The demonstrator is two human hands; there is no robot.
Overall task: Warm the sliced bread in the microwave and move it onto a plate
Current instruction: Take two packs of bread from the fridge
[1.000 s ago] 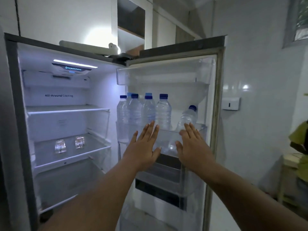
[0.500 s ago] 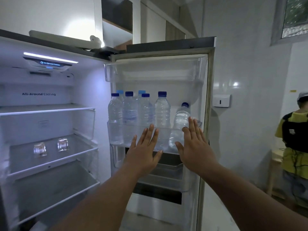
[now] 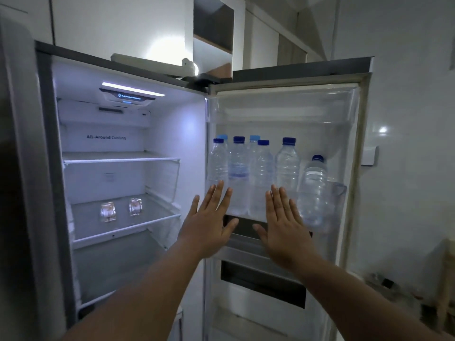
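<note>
Two bare arms reach forward from the bottom of the view. The left hand point(image 3: 209, 227) is held up flat, its fingers straight and a little spread, and it holds nothing. The right hand point(image 3: 285, 227) is just beside it, also flat with straight fingers, and it holds nothing too. The two hands are apart, with a small gap between the thumbs. Both are raised in front of the open fridge door point(image 3: 354, 168), and I cannot tell if they touch it. Behind the fingers, a clear door shelf point(image 3: 341, 189) holds water bottles point(image 3: 286, 166) with blue caps, standing close together; the one farthest right leans a little. To the left is the inside of the fridge point(image 3: 172, 134), lit by a light strip point(image 3: 133, 89) at the top. Two small clear containers point(image 3: 121, 209) sit side by side on a glass shelf point(image 3: 128, 228). No bread or plate shows in this view. White cabinets point(image 3: 118, 23) hang above the fridge.
</note>
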